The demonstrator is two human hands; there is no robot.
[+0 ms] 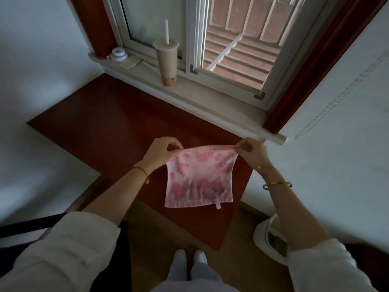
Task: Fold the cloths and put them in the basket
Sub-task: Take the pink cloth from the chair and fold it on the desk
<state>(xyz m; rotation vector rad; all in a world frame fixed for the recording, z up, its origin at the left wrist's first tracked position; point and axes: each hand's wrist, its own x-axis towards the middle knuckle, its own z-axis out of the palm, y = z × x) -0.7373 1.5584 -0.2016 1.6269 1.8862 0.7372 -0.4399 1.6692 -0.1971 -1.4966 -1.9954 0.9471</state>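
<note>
Feet [190, 258] stand on bare floor with open room ahead. A white basket [271, 241] sits low at right by the wall. The cloth [200, 175] hangs in the air, away from the sill [189, 95]. The left hand [162, 150] and right hand [252, 150] pinch its top corners, arms outstretched, wrists level.
</note>
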